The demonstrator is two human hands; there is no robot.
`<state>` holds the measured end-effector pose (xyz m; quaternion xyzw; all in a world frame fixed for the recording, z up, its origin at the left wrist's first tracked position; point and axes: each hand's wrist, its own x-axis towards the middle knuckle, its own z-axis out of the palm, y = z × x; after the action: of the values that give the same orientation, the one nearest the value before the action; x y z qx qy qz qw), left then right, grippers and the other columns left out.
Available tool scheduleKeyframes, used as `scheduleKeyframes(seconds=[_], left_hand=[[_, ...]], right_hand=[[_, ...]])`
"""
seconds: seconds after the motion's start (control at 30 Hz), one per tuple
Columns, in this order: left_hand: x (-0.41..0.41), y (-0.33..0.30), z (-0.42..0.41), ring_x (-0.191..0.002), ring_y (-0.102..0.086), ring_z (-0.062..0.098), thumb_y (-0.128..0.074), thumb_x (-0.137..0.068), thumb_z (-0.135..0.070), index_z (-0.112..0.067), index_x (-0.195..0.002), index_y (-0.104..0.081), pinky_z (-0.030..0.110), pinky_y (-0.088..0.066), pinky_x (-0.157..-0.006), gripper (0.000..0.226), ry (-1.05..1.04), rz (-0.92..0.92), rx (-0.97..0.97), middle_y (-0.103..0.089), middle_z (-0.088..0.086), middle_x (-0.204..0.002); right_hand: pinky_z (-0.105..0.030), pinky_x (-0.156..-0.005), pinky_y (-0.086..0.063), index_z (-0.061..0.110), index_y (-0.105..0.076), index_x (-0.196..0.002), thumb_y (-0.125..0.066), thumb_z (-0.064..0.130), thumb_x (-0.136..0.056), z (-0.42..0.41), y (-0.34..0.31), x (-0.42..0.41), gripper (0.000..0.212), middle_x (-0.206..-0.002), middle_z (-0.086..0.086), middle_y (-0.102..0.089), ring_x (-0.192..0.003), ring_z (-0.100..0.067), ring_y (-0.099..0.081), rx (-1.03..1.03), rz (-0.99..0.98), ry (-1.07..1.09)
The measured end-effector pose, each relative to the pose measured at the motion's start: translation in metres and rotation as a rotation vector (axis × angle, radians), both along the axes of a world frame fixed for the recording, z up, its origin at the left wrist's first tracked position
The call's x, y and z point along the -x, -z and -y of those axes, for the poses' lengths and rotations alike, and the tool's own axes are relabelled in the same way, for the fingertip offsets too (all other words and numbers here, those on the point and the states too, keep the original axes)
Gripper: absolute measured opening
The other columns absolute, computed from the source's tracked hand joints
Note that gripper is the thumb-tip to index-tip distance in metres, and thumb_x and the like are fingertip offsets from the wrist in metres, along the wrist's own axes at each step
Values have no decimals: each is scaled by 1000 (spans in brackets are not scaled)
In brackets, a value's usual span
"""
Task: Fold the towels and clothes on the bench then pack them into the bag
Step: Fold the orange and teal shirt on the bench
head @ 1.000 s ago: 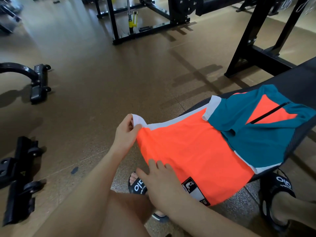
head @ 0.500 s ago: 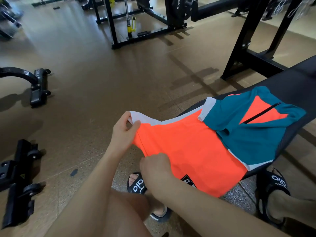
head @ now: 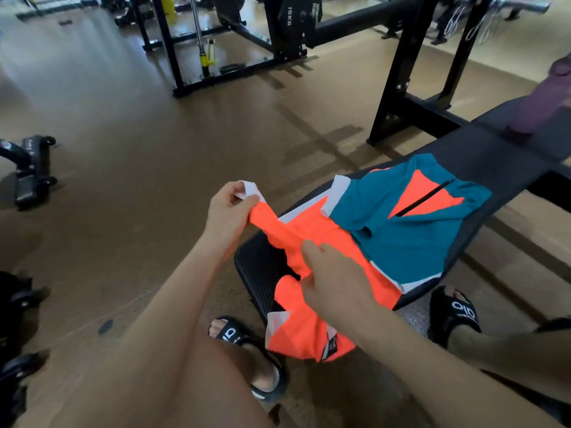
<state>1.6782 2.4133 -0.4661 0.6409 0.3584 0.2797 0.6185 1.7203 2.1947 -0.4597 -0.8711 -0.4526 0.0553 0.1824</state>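
Shorts in orange and teal lie on the near end of the bench, one leg hanging off the edge. Your left hand pinches the white hem corner and lifts it. Your right hand grips the bunched orange cloth. You look to be on the first fold, so next bring the lifted leg over onto the teal half. A purple cloth waits at the far end. No bag shows.

bright, even daylight with floor glare, soft shadows, blurred wide-angle warped edges
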Motion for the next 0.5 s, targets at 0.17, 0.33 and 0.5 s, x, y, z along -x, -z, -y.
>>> scheduleKeyframes(seconds=[0.17,0.33,0.5], left_hand=[[-76,-45,6,-84,-68,15,-60,-95,-5,-9,-116,-63,23,-58,-68,22,88,-32,-90,-62,8,-110],[-118,-45,28,-119,-61,21,-52,-102,-29,-25,-151,-31,41,-49,-105,54,492,-407,-345,-51,4,-139],[-80,31,61,-112,-57,27,-59,-95,-18,-28,-155,-29,32,-44,-101,68,725,-586,-624,-46,15,-142]], right_hand=[[-31,-63,-33,20,-49,-79,-62,-1,-72,18,-32,-102,25,-75,6,-50,-70,-13,-47,-88,-345,-11],[-42,-80,-46,11,-50,-116,-56,11,-89,52,-2,-184,27,-115,-17,-47,-102,-41,-54,63,-118,412],[-43,-74,-47,18,-57,-119,-61,24,-86,88,49,-129,34,-106,-10,-50,-98,-36,-54,53,-65,137]])
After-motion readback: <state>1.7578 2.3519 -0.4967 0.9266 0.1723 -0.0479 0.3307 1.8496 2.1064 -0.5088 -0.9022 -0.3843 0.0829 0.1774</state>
